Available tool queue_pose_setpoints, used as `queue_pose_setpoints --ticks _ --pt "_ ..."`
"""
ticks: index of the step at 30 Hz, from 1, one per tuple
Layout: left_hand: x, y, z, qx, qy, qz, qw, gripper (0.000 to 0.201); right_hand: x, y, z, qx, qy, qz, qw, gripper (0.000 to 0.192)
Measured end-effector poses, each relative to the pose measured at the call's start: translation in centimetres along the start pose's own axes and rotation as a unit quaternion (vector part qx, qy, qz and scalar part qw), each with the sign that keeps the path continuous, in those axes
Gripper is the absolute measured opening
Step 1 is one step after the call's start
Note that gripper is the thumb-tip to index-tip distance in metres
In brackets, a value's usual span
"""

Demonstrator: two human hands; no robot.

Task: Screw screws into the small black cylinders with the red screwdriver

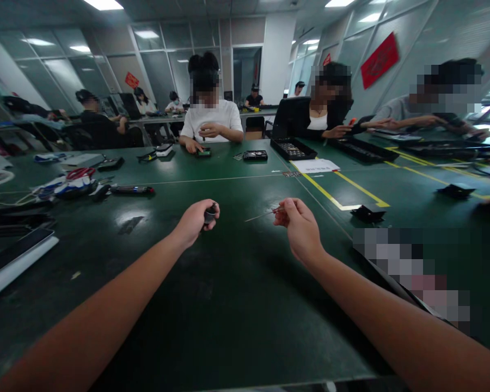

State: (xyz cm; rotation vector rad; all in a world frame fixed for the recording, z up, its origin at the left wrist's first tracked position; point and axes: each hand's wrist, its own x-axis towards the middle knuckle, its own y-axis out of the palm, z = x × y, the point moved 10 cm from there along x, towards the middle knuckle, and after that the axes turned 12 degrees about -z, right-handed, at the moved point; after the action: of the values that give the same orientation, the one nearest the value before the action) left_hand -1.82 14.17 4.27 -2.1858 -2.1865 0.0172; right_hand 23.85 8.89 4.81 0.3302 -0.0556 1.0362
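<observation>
Green worktop [237,305] below, left hand [194,220] is clenching a small dark part [209,214], right hand [298,223] is pinching a thin screwdriver [263,215], best steadying both wrists before aligning tip.

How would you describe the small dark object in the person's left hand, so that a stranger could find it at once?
Start from the big green table and follow the two bare forearms that reach forward from the near edge. The left hand pinches a small dark round part between thumb and fingers. Unlike the thin pointed tool in the right hand, it is short, stubby and dark.
</observation>
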Motion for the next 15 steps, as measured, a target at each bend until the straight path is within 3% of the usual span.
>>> queue_pose_setpoints --ticks 5,10,15 --pt "-0.4 -5.9 -1.5 -0.123 -0.059 -0.093 0.986 0.018 -0.1 0.3 -0.1 0.002 0.007 0.014 1.000 0.027" --pt "-2.4 -13.3 -2.8 -0.134 -0.071 -0.162 0.975 0.016 -0.2 0.4 -0.1 -0.004 0.009 0.015 1.000 0.028" --pt "-6.0 -21.1 -4.0 -0.111 -0.078 -0.268 0.954 0.023 -0.3 0.7 -0.5 -0.011 0.017 0.024 1.000 0.029"
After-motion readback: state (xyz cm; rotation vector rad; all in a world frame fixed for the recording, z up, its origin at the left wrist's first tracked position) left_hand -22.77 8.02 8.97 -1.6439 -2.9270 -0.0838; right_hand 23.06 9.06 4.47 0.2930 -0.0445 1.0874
